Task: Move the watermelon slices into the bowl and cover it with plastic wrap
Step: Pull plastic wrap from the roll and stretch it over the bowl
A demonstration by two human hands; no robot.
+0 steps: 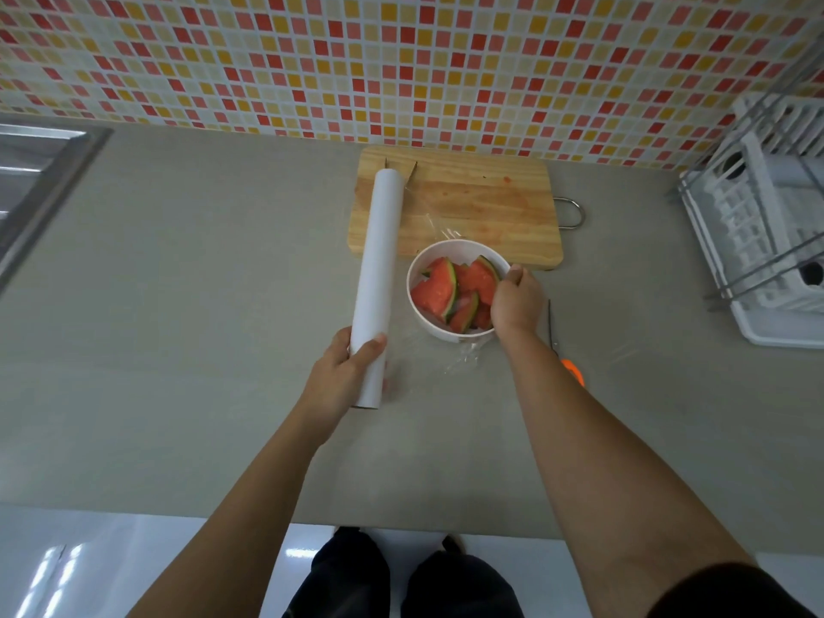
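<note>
Left hand grips plastic wrap roll; right hand clamps white bowl rim. Recommend: hold film taut, bowl steady, before cutting.

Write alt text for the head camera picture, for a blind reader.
A left hand grips a plastic wrap roll while the right hand holds the rim of a white bowl of watermelon slices, near a wooden cutting board.
</note>
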